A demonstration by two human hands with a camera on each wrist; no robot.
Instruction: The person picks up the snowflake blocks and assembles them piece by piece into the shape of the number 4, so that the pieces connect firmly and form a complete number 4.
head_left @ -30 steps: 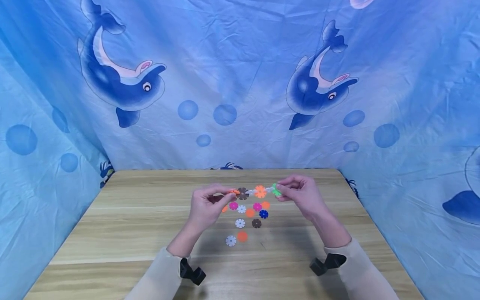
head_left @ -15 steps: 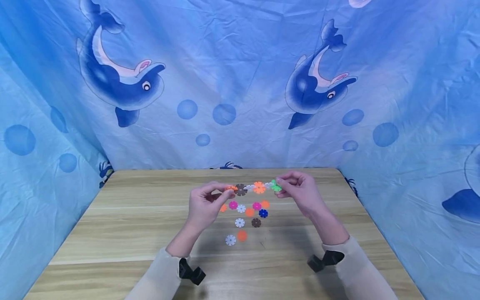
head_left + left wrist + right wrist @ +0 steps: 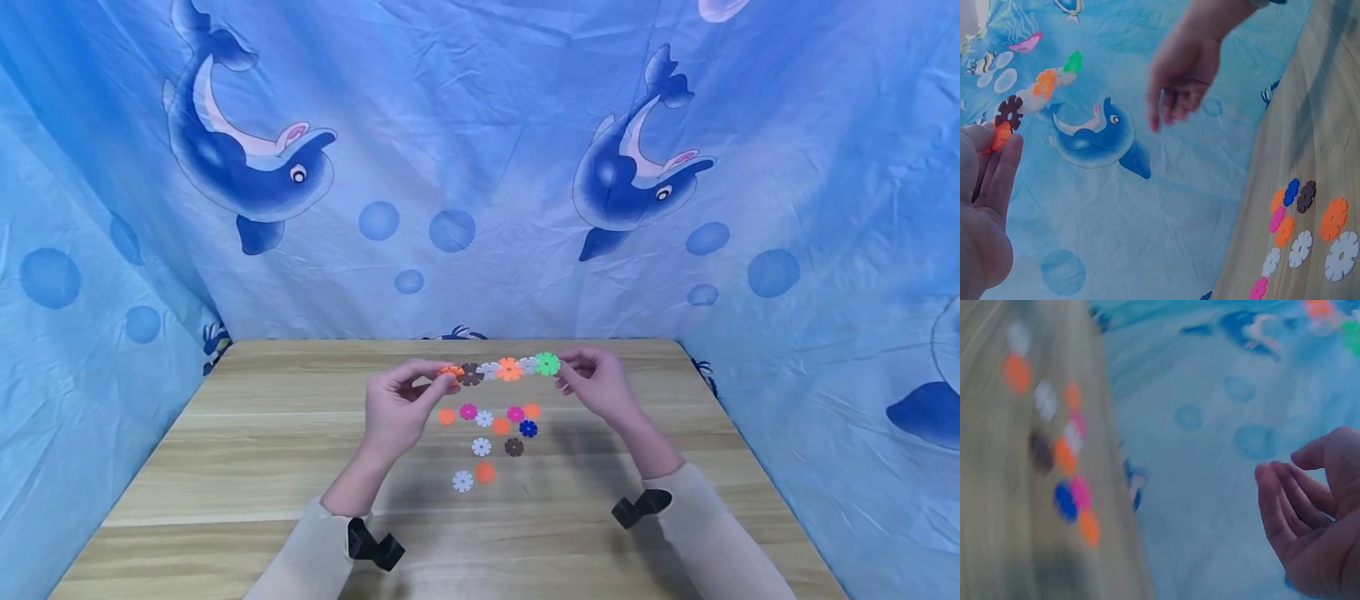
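The left grip is clamped on one end of the chain, thumb and fingers pinching an orange disc. The right grip holds nothing: the right-wrist view shows its thumb and fingers apart, with the green disc off beyond them in the corner. That is the fresh change, since half a second ago those fingers were still pinching the green disc at the far end. The chain is now held up by the left side alone, above the bench, and it sits slightly higher and further left than it did. From the held end it runs brown disc, white disc, a second orange disc, another white disc, then green. All six stay in line with no support on the right, so I judge the green disc to be properly joined and the right side free for other work; a loose joint could sag or drop, though none looks slack. Below, on the bench, lie the loose discs, orange, pink, white, blue and brown, all apart from the chain. Among them, the leftmost orange one, partly covered by the left fingers a moment ago, now shows whole. Beyond the bench hangs a blue cloth printed with dolphins.
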